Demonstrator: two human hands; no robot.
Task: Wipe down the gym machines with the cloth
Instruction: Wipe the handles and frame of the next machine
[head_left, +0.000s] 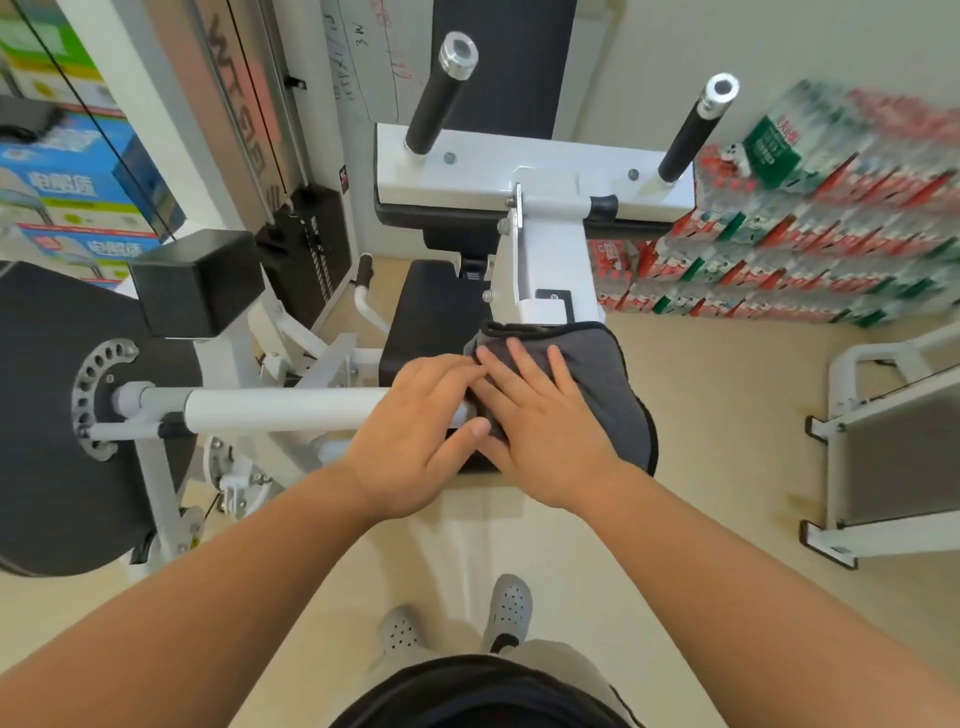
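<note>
**Item 1: cloth** (608, 379). Grey, dark-edged, draped over the end of the machine's arm w/ its far edge against the white frame (545, 244). The right side hangs loose. Located centre of view, just right of the seat pad (431, 306).

**Item 2: right hand** (540, 431). Flat on the cloth, fingers straight and spread, pressing down; not clenched.

**Item 3: left hand** (421, 415). On the end of the white bar (280, 408), fingers curved over the far side and thumb on the near side, wrapped round it. Fingertips touch the cloth's left edge and the right hand.

**Item 4: machine, misc.** Two black handles w/ chrome ends, left one (441, 93) and right one (696, 124), sticking up from the frame. Perforated disc (98, 384) at the bar's left end, against a large black pad (47, 415). Weight stack (306, 244) behind.

**Item 5: surroundings.** Stacked packs of bottles (805, 234) at right by the wall. Printed boxes (67, 171) at left. Second white frame (883, 441) at far right. Beige floor (701, 519). Grey clogs (509, 608) at bottom centre.
</note>
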